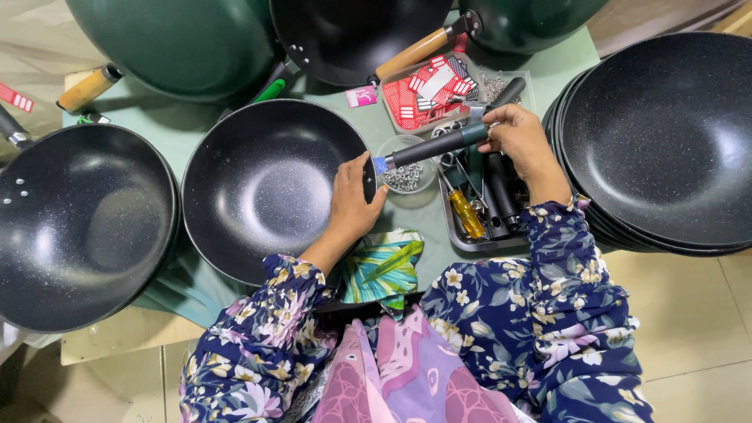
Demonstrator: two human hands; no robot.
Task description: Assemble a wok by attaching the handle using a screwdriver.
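A black speckled wok point(266, 184) lies on the green-covered table in front of me. My left hand point(352, 200) grips its right rim. My right hand point(518, 137) holds a dark handle point(435, 146) with a green band and a blue tip, and the tip points at the wok's rim next to my left thumb. Just below the handle stands a small clear bowl of screws point(405, 174).
A metal tray point(470, 241) holds more dark handles and a yellow-handled screwdriver point(467, 213). A box of red-and-white tags point(431, 94) sits behind it. Stacked black woks point(666, 141) stand at right, another wok point(78, 223) at left, and green-backed woks point(180, 43) behind.
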